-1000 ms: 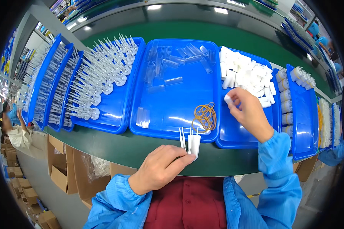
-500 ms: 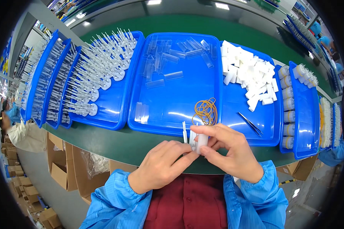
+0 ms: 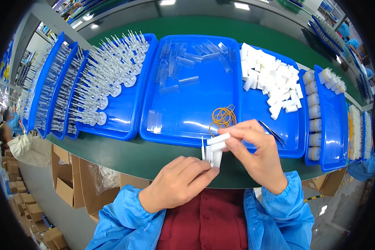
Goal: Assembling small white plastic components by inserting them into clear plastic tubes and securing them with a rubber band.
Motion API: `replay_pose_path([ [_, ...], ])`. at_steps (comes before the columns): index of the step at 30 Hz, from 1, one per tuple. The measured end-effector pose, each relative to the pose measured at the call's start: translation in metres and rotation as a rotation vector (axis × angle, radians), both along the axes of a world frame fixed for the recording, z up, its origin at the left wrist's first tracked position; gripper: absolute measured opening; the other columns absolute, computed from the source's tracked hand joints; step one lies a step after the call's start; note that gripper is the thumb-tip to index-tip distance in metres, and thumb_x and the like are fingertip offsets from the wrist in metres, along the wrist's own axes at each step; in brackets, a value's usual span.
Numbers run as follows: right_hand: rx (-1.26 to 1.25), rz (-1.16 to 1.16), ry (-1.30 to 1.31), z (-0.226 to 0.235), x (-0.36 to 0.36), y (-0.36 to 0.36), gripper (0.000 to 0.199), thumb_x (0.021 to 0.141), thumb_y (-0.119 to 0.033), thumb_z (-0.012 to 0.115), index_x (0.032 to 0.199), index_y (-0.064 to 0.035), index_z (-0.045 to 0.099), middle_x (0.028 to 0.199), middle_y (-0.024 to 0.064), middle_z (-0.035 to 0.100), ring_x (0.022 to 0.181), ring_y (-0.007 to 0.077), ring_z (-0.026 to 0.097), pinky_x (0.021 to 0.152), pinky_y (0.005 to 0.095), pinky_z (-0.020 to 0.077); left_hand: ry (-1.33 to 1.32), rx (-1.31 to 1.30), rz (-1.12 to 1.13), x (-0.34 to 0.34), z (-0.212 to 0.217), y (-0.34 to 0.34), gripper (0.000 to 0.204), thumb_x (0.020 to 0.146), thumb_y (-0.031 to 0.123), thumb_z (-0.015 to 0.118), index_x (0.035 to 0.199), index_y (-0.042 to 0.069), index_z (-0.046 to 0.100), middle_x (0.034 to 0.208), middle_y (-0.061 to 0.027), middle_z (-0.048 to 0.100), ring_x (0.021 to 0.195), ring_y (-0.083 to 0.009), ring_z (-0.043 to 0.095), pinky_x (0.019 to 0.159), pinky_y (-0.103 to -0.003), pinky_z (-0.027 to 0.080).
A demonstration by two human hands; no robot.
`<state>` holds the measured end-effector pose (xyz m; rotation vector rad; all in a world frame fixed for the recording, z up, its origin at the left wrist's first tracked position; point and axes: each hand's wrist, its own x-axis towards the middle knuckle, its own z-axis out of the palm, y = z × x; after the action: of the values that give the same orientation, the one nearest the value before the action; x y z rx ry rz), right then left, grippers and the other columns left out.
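My left hand (image 3: pixel 176 182) holds a small bunch of white plastic parts (image 3: pixel 212 155) upright over the green table edge. My right hand (image 3: pixel 256 154) pinches a white oblong piece (image 3: pixel 218 138) and lays it across the top of that bunch. Both hands meet just in front of the middle blue tray (image 3: pixel 187 137). Orange rubber bands (image 3: pixel 223 116) lie in that tray right behind my fingers. A heap of white oblong pieces (image 3: pixel 271 81) fills the tray to the right, with black tweezers (image 3: pixel 273 132) lying near my right hand.
Clear plastic sleeves (image 3: pixel 187 66) lie scattered in the middle tray. The left tray (image 3: pixel 125 125) holds rows of clear pipette-like parts (image 3: pixel 104 79), with more blue trays beyond. A far-right tray holds bundled rolls (image 3: pixel 313 112). Cardboard boxes (image 3: pixel 66 187) stand under the table.
My right hand came back from the heap of white pieces with one piece and joined my left hand. It is now pressing that piece onto the bunch.
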<state>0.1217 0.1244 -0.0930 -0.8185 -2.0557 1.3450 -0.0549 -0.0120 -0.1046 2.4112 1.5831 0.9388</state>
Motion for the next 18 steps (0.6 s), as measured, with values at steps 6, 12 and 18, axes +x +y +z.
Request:
replay_pose_path([
  [6,0.18,-0.019,-0.045,0.002,0.0,0.015,0.019,0.093,-0.007,0.063,0.108,-0.0045,0.073,0.096,0.0087,0.071,0.092,0.0234,0.058,0.086,0.0353,0.0436,0.043,0.045,-0.027,0.001,0.006,-0.003,0.035,0.074,0.012,0.068,0.108,0.006,0.073,0.1,-0.0044,0.066,0.082,-0.0184,0.063,0.066,-0.03,0.049],
  [12,0.099,-0.044,-0.091,0.002,0.001,0.012,0.018,0.093,-0.006,0.063,0.108,-0.0054,0.073,0.099,0.007,0.071,0.092,0.0227,0.057,0.087,0.0353,0.0437,0.046,0.094,-0.013,0.002,0.001,-0.003,0.034,0.073,0.012,0.069,0.107,0.007,0.074,0.1,-0.0033,0.066,0.082,-0.0178,0.062,0.065,-0.029,0.048],
  [18,0.192,0.162,-0.056,0.009,0.001,0.006,0.019,0.09,-0.003,0.065,0.105,-0.0088,0.073,0.092,0.0048,0.066,0.097,0.0246,0.057,0.09,0.0368,0.0426,0.051,0.094,-0.009,-0.002,0.001,-0.002,0.033,0.074,0.01,0.069,0.106,0.006,0.072,0.101,-0.0044,0.065,0.084,-0.0198,0.062,0.065,-0.031,0.051],
])
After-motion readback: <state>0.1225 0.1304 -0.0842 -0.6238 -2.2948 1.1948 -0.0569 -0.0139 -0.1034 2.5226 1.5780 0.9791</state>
